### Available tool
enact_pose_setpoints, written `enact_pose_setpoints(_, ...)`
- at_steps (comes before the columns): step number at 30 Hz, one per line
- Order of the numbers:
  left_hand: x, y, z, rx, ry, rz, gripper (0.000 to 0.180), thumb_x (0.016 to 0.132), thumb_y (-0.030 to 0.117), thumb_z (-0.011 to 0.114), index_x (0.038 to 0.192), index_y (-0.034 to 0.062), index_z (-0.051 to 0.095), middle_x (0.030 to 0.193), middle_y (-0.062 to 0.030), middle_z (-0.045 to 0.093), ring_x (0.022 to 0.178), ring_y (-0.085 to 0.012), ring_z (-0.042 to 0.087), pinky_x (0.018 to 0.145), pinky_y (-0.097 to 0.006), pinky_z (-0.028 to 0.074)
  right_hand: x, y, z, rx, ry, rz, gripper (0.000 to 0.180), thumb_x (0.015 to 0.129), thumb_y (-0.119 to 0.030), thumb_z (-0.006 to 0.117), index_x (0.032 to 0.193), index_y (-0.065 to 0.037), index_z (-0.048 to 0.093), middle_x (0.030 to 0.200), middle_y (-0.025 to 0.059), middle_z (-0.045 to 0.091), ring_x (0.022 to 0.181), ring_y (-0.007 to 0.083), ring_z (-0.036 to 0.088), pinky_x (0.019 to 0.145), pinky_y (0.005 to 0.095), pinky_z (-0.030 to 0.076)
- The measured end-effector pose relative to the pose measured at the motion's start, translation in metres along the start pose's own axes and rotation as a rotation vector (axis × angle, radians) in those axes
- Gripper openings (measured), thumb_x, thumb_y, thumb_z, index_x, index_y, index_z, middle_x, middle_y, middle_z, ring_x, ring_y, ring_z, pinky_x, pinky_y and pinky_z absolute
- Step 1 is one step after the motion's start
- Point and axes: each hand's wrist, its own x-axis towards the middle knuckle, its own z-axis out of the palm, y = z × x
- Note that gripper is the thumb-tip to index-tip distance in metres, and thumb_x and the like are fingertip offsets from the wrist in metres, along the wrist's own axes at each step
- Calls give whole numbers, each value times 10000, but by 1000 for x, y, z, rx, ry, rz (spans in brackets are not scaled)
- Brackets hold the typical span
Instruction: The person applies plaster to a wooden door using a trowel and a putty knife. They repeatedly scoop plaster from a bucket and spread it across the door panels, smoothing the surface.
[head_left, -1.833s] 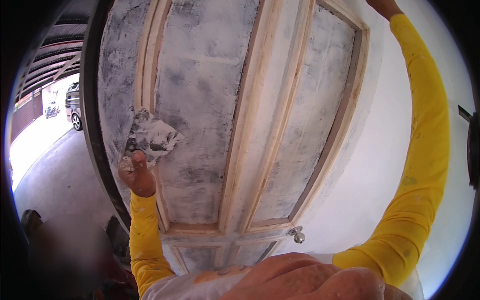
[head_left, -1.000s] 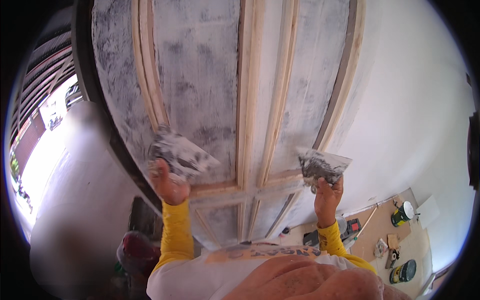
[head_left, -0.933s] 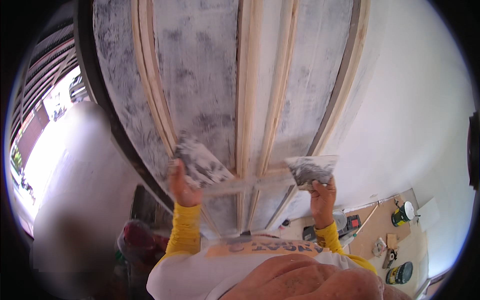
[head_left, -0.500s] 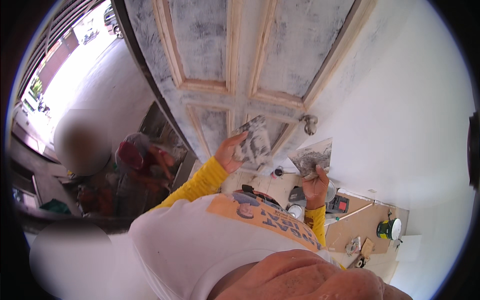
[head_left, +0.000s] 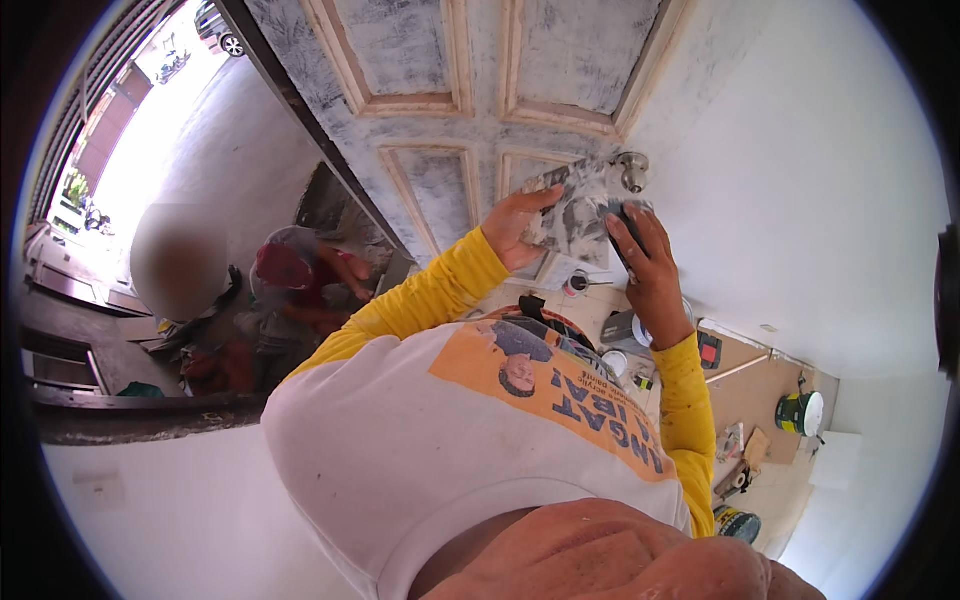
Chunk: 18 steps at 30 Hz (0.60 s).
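Note:
My left hand (head_left: 518, 228) is closed on the edge of a flat metal putty plate (head_left: 580, 222) smeared with grey and white filler. My right hand (head_left: 655, 272) grips a thin flat scraper (head_left: 619, 240), tilted almost edge-on, its dark face close against the right side of the plate. Whether the two touch, I cannot tell. Both tools are held up in front of a panelled door (head_left: 487, 70) with patchy white and grey filler and bare wood mouldings. A round metal doorknob (head_left: 632, 172) sits just beyond my right hand.
At left, past the doorway, a person in red (head_left: 290, 268) bends low beside another, blurred person. A white wall (head_left: 790, 200) rises at right. Below it are a brown sheet (head_left: 770, 385), a bucket (head_left: 800, 412), an open can (head_left: 614, 362) and a small tin (head_left: 576, 284).
My hands have come together: the left moved right and up with the plate, the right rose with the scraper and turned it edge-on. The view has shifted, so the door sits higher.

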Motion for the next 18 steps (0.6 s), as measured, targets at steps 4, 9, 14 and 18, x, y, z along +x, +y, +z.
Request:
enact_pose_setpoints(4,6,17,-21,-212,6,-129,333,1005,235,629,1292,68,649,1196,-102,730,1066,-240,719,979,-432,570,-89,88,53,-305,-331,79,618,783,82,600,1359,-140,628,1388,148,564,1275,405,520,1086,499,439)
enact_pose_setpoints(9,23,26,-67,-309,-131,73,295,1009,238,611,1255,87,673,1182,-90,737,1052,-236,723,941,-421,587,-326,173,165,-278,-355,639,686,817,-17,602,1490,-111,510,1334,222,634,1135,409,638,949,460,529)
enact_pose_setpoints(14,-6,5,-130,706,-52,717,625,824,170,788,1388,21,562,1318,-141,667,1207,-300,652,1045,-423,515,-478,143,207,-191,-211,1311,489,844,-94,621,1326,-60,554,1201,244,650,1056,433,651,896,479,532)
enact_pose_setpoints(18,-6,-1,-159,-270,273,-94,546,933,315,728,1406,85,581,1344,-91,663,1197,-287,663,1040,-434,514,-482,110,229,-113,24,1474,361,865,-155,636,1196,-19,589,1094,261,663,993,453,661,853,494,535)
